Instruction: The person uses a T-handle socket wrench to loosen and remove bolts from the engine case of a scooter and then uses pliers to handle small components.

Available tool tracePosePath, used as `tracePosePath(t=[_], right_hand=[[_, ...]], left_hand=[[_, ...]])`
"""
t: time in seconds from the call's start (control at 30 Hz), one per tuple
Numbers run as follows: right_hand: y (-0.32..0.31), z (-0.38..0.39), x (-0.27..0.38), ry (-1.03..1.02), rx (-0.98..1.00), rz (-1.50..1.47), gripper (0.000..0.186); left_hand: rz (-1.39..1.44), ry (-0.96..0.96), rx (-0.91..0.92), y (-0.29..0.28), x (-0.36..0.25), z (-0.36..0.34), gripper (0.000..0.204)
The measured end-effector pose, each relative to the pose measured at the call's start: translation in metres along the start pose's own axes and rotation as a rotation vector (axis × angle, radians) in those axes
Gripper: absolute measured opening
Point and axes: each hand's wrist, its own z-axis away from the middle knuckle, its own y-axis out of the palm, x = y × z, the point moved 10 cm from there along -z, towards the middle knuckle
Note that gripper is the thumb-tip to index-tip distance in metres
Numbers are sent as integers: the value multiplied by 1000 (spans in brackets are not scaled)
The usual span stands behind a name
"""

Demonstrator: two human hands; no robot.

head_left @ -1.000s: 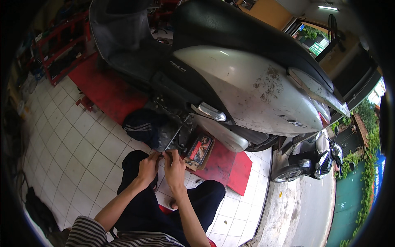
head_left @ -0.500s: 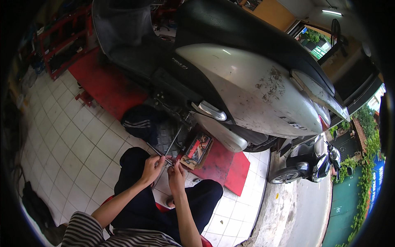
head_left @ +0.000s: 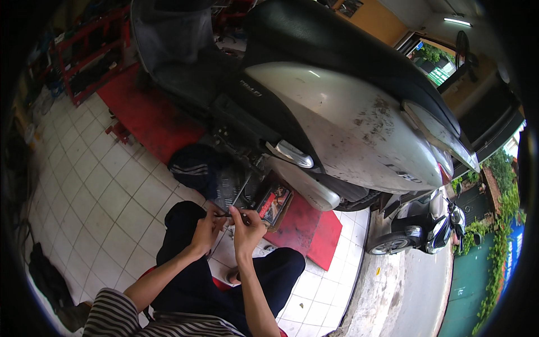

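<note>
My left hand and my right hand come together above my knees, both with closed fingers. Between the fingertips runs a thin dark rod, mostly covered by the hands; its exact kind cannot be made out. Just beyond my right hand stands an open cardboard box with a red and dark printed top. A slim metal bar slants up beyond my hands toward the underside of a silver and black scooter.
The scooter stands on a red lift platform, its near end a red ramp. A dark striped cloth bundle lies by the platform. Red metal racks are at the far left. Another motorbike is parked at the right by the road.
The thin rod stuck out past my left hand before; now the fingers cover most of it. My right hand has turned and risen slightly, its thumb now pointing upward. The view has shifted slightly.
</note>
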Motion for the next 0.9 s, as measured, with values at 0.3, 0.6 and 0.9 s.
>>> tracePosePath(t=[0.3,0.6,0.9], right_hand=[[18,0,30,-346,141,44,32],[-1,30,-133,315,167,-408,35],[-6,17,12,-266,-1,246,17]], left_hand=[[7,-7,54,4,-4,-10,26],[637,-376,174,31,28,-5,58],[34,-184,265,15,18,-12,57]])
